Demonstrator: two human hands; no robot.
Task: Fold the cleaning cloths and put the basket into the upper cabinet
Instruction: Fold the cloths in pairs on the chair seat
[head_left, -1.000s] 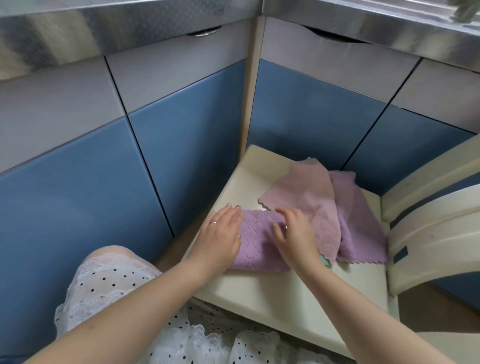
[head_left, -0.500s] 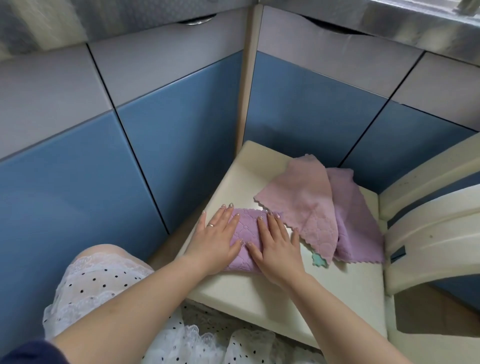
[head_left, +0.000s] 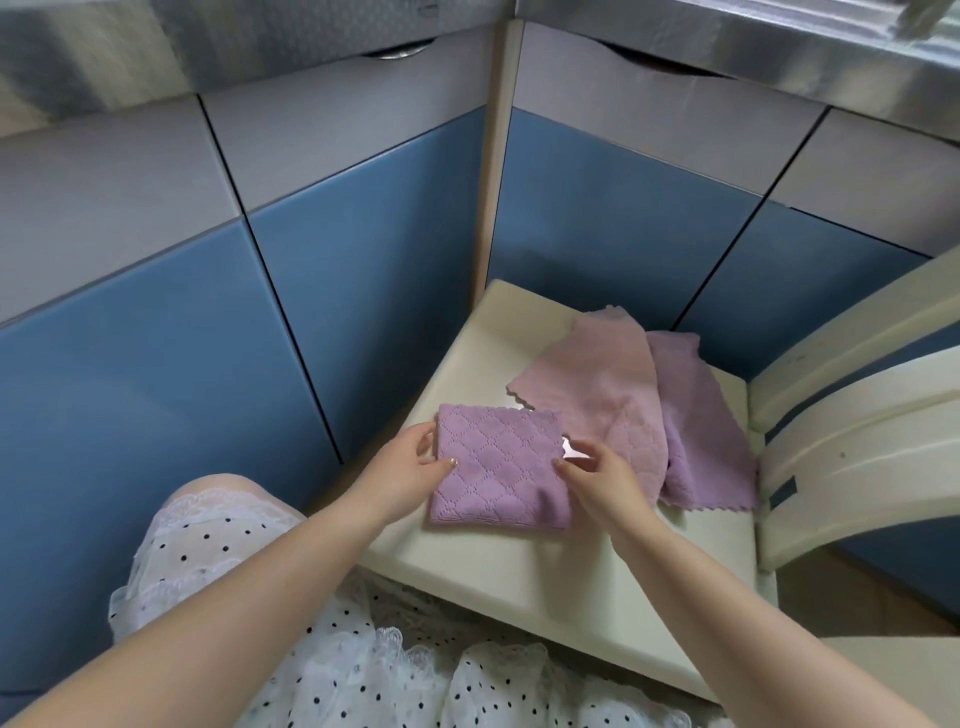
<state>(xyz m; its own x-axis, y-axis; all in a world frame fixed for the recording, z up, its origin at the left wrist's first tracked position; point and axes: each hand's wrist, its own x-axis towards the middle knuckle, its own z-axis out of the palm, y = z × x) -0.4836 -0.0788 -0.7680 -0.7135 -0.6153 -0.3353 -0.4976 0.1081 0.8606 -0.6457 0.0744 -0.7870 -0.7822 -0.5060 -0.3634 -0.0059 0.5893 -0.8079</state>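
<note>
Purple folded cloth (head_left: 501, 470) — hands now gripping edges

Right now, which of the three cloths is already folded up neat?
The quilted purple cloth nearest the person, between both hands, is a tidy folded square. The pale pink cloth and the lilac cloth behind it lie loose, overlapping.

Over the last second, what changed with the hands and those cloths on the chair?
Both hands came off the top of the folded purple cloth, where they were pressing it flat. The left hand now pinches its left edge and the right hand its right edge. The pink cloth and the lilac cloth beside it stayed unfolded on the chair seat.
</note>
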